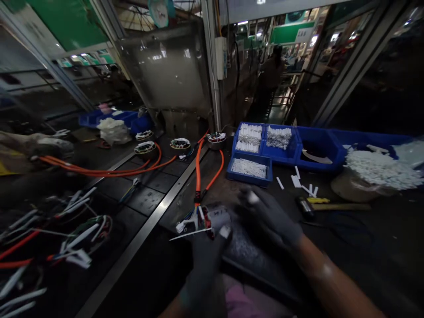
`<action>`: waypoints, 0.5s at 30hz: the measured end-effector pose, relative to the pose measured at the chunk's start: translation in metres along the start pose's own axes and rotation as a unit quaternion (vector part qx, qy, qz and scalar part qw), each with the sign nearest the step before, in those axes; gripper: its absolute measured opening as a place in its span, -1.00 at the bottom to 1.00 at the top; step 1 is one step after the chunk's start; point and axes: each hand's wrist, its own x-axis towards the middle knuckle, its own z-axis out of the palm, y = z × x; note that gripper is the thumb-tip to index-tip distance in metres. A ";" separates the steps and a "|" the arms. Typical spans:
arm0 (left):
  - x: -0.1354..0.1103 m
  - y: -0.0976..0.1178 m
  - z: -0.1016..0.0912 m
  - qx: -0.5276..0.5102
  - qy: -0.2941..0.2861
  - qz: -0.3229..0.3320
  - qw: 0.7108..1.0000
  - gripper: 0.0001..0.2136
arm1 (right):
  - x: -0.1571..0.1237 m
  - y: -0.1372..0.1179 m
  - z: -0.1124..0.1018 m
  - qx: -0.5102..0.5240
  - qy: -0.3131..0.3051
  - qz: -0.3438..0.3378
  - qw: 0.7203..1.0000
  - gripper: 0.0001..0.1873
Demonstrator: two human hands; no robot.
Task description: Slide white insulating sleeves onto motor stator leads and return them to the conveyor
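Note:
My left hand (206,251), in a dark grey glove with a pale thumb tip, is wrapped round a cylindrical motor stator (219,217) lying on its side over a dark board (250,251). White connectors (181,226), coloured wires and a thin white cable tie or tube (190,234) stick out at the stator's wire end. Two orange sleeved cables (198,176) run from it to another round wound part (216,138) farther back. To the right of the stator is my gloved right hand (273,216), blurred, its fingers stretched out and apart from the stator, with nothing visible in them.
Blue bins (281,150) and a small blue tray (250,170) hold white tubes. A hammer (306,207) and loose white pieces (296,181) lie at right, near a bundle of white strips (380,172). More wired stators (88,234) crowd the left, beyond a metal rail (165,201).

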 end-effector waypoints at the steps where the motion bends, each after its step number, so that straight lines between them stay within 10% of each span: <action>1: -0.006 -0.001 0.006 0.040 -0.001 0.051 0.998 -0.56 | 0.031 -0.019 0.017 0.049 -0.033 -0.024 0.998 -0.44; 4: -0.018 -0.004 0.022 0.210 -0.033 0.204 0.955 -0.66 | 0.100 -0.075 0.062 0.232 -0.143 -0.001 0.962 -0.42; 7: -0.017 0.003 0.026 0.299 -0.093 0.279 0.908 -0.64 | 0.103 -0.108 0.063 0.286 -0.152 -0.020 0.946 -0.54; 15: 0.041 0.033 0.007 0.254 -0.441 0.487 0.710 -0.66 | -0.123 -0.038 -0.076 0.075 0.150 -0.158 0.973 -0.73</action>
